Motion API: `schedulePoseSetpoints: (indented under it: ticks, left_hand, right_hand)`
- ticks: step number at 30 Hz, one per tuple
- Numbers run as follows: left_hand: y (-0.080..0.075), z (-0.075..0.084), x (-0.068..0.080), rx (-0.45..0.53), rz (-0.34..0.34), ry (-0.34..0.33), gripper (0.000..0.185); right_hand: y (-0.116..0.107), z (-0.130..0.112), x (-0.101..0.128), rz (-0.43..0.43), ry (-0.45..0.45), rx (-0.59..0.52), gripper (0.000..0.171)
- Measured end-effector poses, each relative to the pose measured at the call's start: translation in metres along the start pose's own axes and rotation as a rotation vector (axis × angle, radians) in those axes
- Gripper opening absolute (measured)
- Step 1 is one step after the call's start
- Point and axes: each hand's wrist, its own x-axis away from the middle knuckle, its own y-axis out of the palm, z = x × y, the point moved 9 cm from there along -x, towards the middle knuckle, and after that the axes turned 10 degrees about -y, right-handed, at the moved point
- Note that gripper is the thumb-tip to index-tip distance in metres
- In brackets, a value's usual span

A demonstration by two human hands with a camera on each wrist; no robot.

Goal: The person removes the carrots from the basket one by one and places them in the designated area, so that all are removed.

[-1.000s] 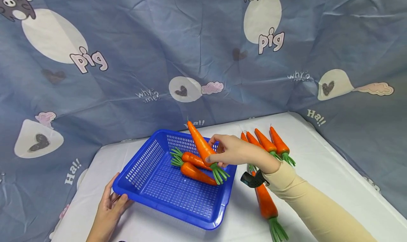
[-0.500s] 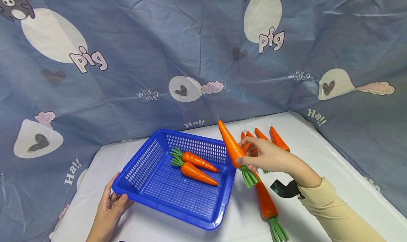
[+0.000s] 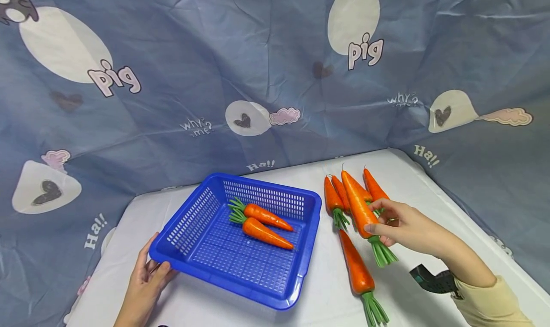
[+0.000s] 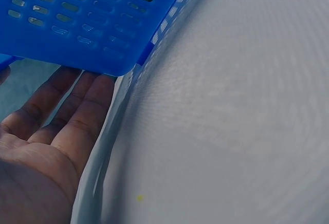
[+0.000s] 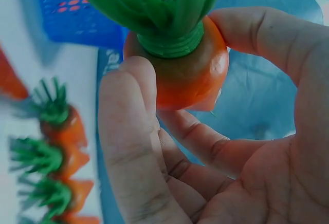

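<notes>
Left hand [image 3: 143, 281] at the near-left corner of the blue basket [image 3: 206, 219], fingers straight and laid against the underside of the rim, gripping nothing. Basket of perforated plastic, rectangular, set aslant on the white table [image 3: 434, 212]. Inside, two carrots [image 3: 262, 224] lying side by side near the far wall, green tops to the left, tips to the right; the rest of the basket floor bare. Bare strip of white cloth between the basket's right wall and the loose carrots. Just right of the basket, a row of carrots [image 3: 335, 200] lying on the table, tips away, tops near. Nearer, a single long carrot [image 3: 356, 269] flat on the cloth, top toward the front edge. Held carrot [image 3: 358, 207] above that row, smooth orange plastic with stiff green stalks, tip pointing away and up, stalks down. Right hand [image 3: 401, 226] pinching it at the thick end, thumb and fingers curled round just above the green collar. Open cloth farther right, up to the table's edge by the blue backdrop [image 3: 258, 55].
</notes>
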Motion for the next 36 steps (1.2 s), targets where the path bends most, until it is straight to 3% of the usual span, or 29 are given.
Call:
schedulePoseSetpoints:
  ticks: [13, 36]
  left_hand:
    - [-0.003, 0.0, 0.0, -0.013, 0.023, -0.019, 0.071]
    - [-0.005, -0.004, -0.002, -0.024, 0.036, -0.037, 0.071]
  right_hand:
    - [-0.003, 0.054, 0.041, 0.055, 0.104, -0.048, 0.053]
    - [0.031, 0.114, 0.089, -0.096, 0.248, -0.128, 0.044]
